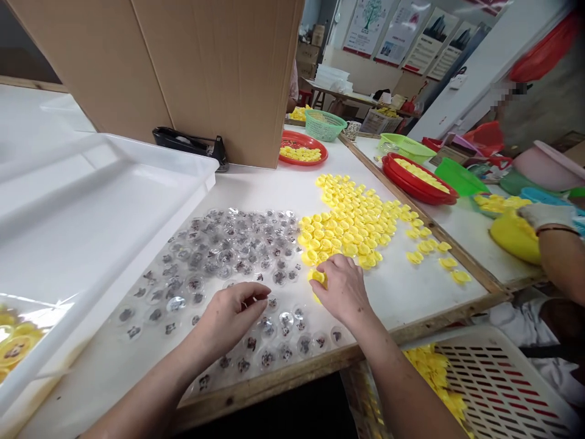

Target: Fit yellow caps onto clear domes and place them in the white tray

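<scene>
Many clear round pieces with small dark printed figures (280, 277) lie spread over the middle and left of the white table. Beside them, to the right, is a mass of small yellow cups (350, 235). My left hand (233, 311) hovers over the clear pieces, its fingers curled and thumb close to the fingertips; whether anything is between them is too small to tell. My right hand (342, 286) is at the near edge of the yellow pieces, its thumb and fingers closed round one yellow cup (316, 277).
A white tray (159, 155) stands at the left, with a black stapler (187, 143) behind it by a tall cardboard box (219, 73). Red plates (304, 149) hold yellow pieces. At the right, a co-worker's gloved hand (548, 216) touches a yellow bowl. A slotted basket (498, 372) sits below the table edge.
</scene>
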